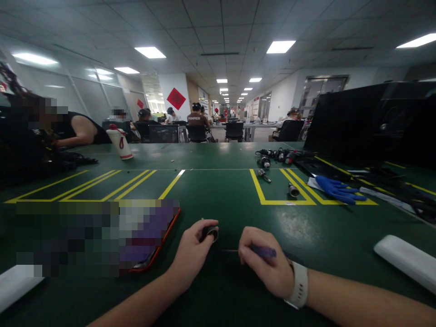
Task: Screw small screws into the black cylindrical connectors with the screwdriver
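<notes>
Near the middle of the green table [221, 188], my left hand [194, 250] is closed around a dark metal ring-shaped part [211, 233], its round opening facing me. To the right, my right hand [265, 261] grips a screwdriver with a purple handle [264, 251]; the thin shaft points left toward the metal part without touching it. A pale watch strap circles my right wrist. Beyond my hands, a metal connector [293, 190] stands inside a yellow-taped outline, and a smaller metal piece [264, 175] lies behind it.
A blue glove [339, 188] and a dark monitor-like box [354, 120] are at the right, with cables [279, 155] behind. At the left lie a red-edged case [160, 245], a white cup [120, 143] and a person's arm [81, 129]. A white object [405, 261] lies front right.
</notes>
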Demonstrator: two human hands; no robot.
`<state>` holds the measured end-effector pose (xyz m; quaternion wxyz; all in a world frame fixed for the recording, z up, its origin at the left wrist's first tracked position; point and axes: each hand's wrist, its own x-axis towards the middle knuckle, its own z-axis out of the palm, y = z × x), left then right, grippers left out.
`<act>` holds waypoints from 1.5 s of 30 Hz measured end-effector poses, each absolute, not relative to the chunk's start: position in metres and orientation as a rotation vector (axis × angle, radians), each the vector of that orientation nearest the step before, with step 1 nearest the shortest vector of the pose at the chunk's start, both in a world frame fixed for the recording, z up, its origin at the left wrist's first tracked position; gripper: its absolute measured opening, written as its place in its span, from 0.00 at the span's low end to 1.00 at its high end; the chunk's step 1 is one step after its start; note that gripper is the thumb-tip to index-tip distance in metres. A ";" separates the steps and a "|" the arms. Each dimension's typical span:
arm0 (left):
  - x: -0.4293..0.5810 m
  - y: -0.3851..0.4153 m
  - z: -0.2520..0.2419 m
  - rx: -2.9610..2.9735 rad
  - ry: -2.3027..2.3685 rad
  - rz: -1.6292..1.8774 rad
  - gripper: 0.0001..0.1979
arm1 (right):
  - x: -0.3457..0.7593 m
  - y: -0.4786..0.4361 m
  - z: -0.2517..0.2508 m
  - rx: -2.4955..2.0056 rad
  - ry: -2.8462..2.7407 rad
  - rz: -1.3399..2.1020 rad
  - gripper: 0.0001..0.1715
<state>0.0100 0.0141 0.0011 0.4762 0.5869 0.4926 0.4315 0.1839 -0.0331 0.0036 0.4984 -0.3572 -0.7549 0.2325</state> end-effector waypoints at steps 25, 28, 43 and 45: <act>0.012 0.013 0.008 1.212 1.117 1.069 0.17 | 0.185 -0.025 0.004 -1.034 -1.593 0.886 0.20; 0.011 0.013 0.008 1.144 1.117 1.044 0.16 | 0.186 -0.025 0.003 -1.012 -1.595 0.908 0.20; 0.010 0.013 0.007 1.155 1.101 1.072 0.19 | 0.181 -0.032 0.003 -0.849 -1.926 0.508 0.04; 0.010 0.013 0.007 1.162 1.097 1.076 0.19 | 0.180 -0.032 0.002 -0.858 -1.955 0.476 0.04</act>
